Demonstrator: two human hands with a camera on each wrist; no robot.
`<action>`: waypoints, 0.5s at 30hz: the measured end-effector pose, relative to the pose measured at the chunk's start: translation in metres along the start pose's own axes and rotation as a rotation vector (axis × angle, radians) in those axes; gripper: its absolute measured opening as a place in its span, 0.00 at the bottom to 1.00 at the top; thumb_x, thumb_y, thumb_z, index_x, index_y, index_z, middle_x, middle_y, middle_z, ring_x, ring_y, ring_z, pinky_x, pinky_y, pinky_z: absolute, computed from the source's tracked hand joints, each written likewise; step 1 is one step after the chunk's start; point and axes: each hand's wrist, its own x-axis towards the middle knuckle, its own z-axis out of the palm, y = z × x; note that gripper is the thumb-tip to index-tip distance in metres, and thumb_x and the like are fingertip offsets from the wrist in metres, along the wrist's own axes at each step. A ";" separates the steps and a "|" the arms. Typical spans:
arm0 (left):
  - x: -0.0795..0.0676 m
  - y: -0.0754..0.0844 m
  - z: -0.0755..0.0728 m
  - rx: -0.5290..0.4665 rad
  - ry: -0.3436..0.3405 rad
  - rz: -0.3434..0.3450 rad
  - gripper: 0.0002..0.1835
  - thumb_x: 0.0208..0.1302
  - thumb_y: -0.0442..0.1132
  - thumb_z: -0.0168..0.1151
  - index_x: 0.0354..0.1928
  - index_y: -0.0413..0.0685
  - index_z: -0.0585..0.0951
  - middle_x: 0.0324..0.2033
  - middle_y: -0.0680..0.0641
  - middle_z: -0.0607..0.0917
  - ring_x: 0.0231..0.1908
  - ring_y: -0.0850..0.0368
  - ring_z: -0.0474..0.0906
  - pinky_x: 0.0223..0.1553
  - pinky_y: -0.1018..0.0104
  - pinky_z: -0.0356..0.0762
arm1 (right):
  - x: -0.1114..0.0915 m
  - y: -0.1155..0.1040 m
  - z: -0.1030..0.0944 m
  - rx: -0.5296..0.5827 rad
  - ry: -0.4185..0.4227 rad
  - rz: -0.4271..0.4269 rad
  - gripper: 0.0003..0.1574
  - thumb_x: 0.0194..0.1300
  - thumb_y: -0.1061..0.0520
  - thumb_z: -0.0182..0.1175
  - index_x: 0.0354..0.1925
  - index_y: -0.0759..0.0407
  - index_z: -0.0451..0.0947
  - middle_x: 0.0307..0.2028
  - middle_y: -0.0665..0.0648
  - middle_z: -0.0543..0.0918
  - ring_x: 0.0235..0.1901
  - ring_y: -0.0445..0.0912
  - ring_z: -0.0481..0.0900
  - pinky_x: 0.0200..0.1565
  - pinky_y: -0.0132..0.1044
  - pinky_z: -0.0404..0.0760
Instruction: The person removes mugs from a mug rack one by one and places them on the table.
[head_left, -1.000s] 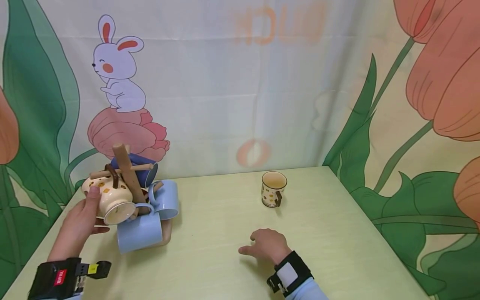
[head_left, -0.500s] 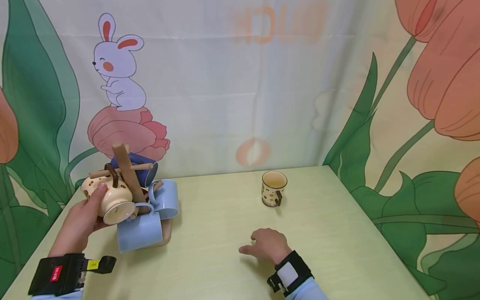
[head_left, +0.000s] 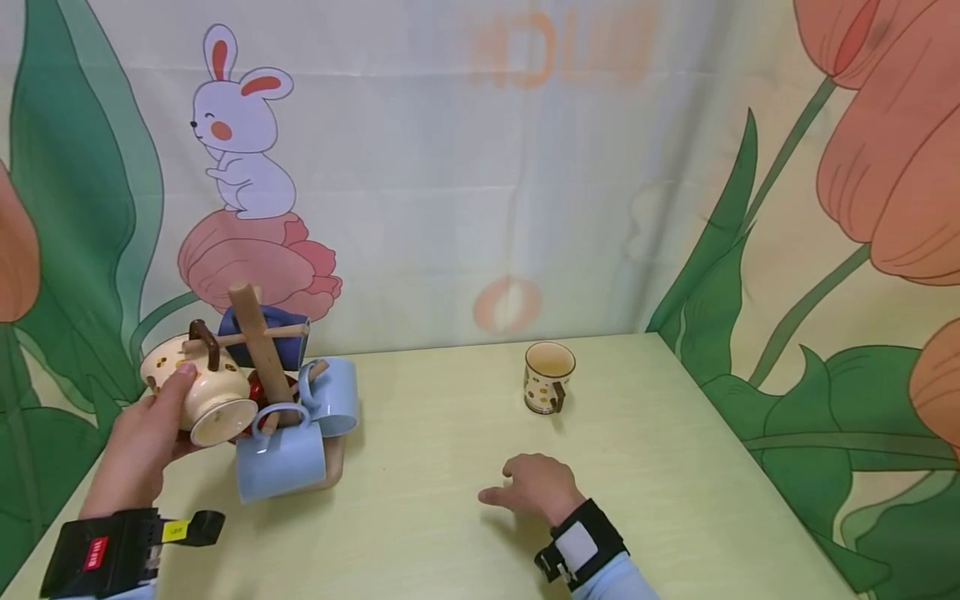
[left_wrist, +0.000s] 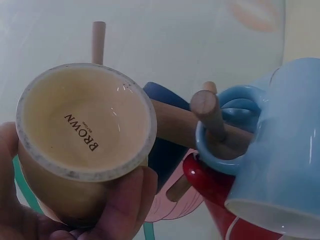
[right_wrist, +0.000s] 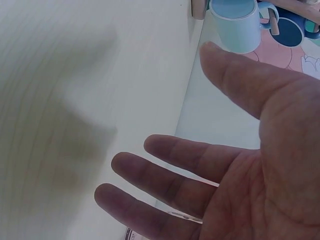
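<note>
My left hand grips a cream mug with brown spots, thumb on its side. The mug is tipped over, its base, marked BROWN in the left wrist view, turned toward me. Its brown handle is at the outer end of the left peg of a wooden mug tree. On the tree hang light blue mugs, a dark blue mug and, partly hidden, a red mug. My right hand is low over the table with spread fingers, holding nothing.
A smaller spotted mug stands upright toward the back of the pale table, beyond my right hand. A printed curtain with a rabbit and tulips rises behind the table.
My left hand has tightened its hold on the spotted mug and moved it a little left, its handle sliding outward along the peg. More of the red mug shows. My right hand has stayed put.
</note>
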 end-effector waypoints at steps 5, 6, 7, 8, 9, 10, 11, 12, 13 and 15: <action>-0.004 0.001 -0.008 -0.015 0.020 0.003 0.55 0.68 0.73 0.37 0.72 0.24 0.48 0.61 0.24 0.64 0.31 0.64 0.79 0.34 0.66 0.82 | -0.002 -0.002 -0.003 0.008 0.008 -0.002 0.37 0.59 0.31 0.64 0.50 0.59 0.84 0.48 0.57 0.85 0.48 0.56 0.82 0.42 0.53 0.80; -0.006 0.001 -0.009 -0.017 0.024 0.001 0.56 0.68 0.73 0.37 0.72 0.24 0.48 0.62 0.24 0.64 0.31 0.64 0.79 0.39 0.60 0.83 | -0.002 -0.002 -0.003 0.009 0.009 -0.002 0.37 0.59 0.31 0.64 0.50 0.59 0.84 0.48 0.57 0.85 0.48 0.56 0.82 0.42 0.54 0.79; -0.007 0.001 -0.011 -0.018 0.030 -0.002 0.56 0.68 0.73 0.36 0.72 0.24 0.47 0.62 0.23 0.63 0.30 0.65 0.79 0.44 0.54 0.83 | -0.002 -0.002 -0.004 0.010 0.009 -0.002 0.37 0.59 0.31 0.64 0.51 0.59 0.84 0.48 0.57 0.85 0.49 0.56 0.82 0.43 0.54 0.79; -0.008 0.000 -0.013 -0.030 0.036 -0.007 0.56 0.68 0.73 0.37 0.73 0.25 0.46 0.63 0.23 0.62 0.30 0.66 0.79 0.50 0.48 0.80 | -0.003 -0.002 -0.004 0.011 0.010 -0.003 0.37 0.59 0.31 0.64 0.51 0.59 0.84 0.48 0.57 0.85 0.49 0.56 0.82 0.43 0.54 0.79; -0.009 0.000 -0.014 -0.036 0.053 -0.013 0.56 0.67 0.73 0.37 0.74 0.26 0.45 0.64 0.23 0.62 0.29 0.67 0.78 0.53 0.43 0.76 | -0.003 -0.003 -0.004 0.012 0.011 -0.004 0.37 0.59 0.31 0.64 0.51 0.59 0.83 0.48 0.57 0.85 0.49 0.56 0.82 0.43 0.54 0.79; -0.010 0.000 -0.015 -0.045 0.070 -0.016 0.56 0.67 0.73 0.37 0.74 0.27 0.45 0.65 0.24 0.62 0.28 0.69 0.78 0.55 0.42 0.74 | -0.003 -0.003 -0.005 0.011 0.010 -0.005 0.37 0.59 0.31 0.64 0.51 0.59 0.83 0.48 0.57 0.85 0.49 0.56 0.82 0.43 0.54 0.79; -0.012 0.000 -0.016 -0.055 0.089 -0.019 0.56 0.67 0.74 0.38 0.75 0.29 0.45 0.65 0.24 0.61 0.28 0.70 0.77 0.57 0.40 0.70 | -0.003 -0.003 -0.005 0.011 0.007 -0.006 0.37 0.59 0.31 0.64 0.51 0.59 0.83 0.48 0.57 0.85 0.49 0.56 0.82 0.43 0.54 0.79; -0.013 0.000 -0.017 -0.073 0.112 -0.012 0.56 0.67 0.73 0.39 0.75 0.29 0.45 0.65 0.24 0.62 0.27 0.71 0.77 0.53 0.45 0.76 | -0.003 -0.003 -0.006 0.013 0.006 -0.006 0.37 0.59 0.31 0.64 0.51 0.59 0.83 0.48 0.57 0.85 0.49 0.56 0.82 0.43 0.54 0.79; -0.014 0.001 -0.017 -0.097 0.135 -0.002 0.55 0.68 0.72 0.41 0.75 0.30 0.45 0.65 0.25 0.63 0.26 0.73 0.76 0.48 0.50 0.81 | -0.003 -0.003 -0.006 0.014 0.005 -0.007 0.37 0.59 0.31 0.64 0.51 0.59 0.83 0.48 0.57 0.85 0.49 0.56 0.82 0.43 0.54 0.79; -0.018 0.002 -0.017 -0.139 0.178 0.020 0.53 0.68 0.70 0.45 0.76 0.32 0.47 0.62 0.28 0.66 0.25 0.74 0.76 0.35 0.63 0.84 | -0.003 -0.003 -0.007 0.016 0.005 -0.008 0.37 0.59 0.31 0.64 0.51 0.60 0.83 0.48 0.58 0.85 0.49 0.56 0.82 0.43 0.54 0.79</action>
